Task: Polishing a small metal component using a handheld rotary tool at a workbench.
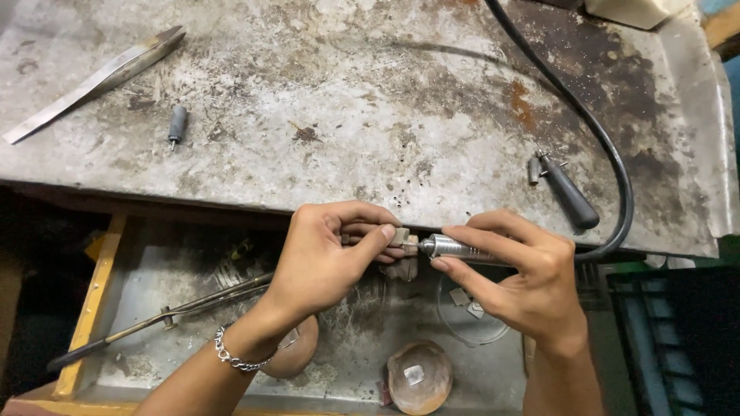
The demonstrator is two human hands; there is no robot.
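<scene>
My left hand [327, 258] pinches a small pale metal piece [401, 235] between thumb and fingers, resting it on a worn wooden peg [402, 268] at the bench's front edge. My right hand [515, 279] grips a silver rotary handpiece [451, 248] like a pen, its tip touching the small piece. A thick black flexible cable [593, 127] runs from the handpiece up across the bench. A chain bracelet [231, 356] circles my left wrist.
On the stained metal bench top [347, 100] lie long tweezers [100, 77], a small grey bur [177, 125] and a black-handled chuck key [566, 191]. The tray below holds long pliers [166, 316], a brown bowl [420, 377] with a metal piece, and a clear dish [470, 308].
</scene>
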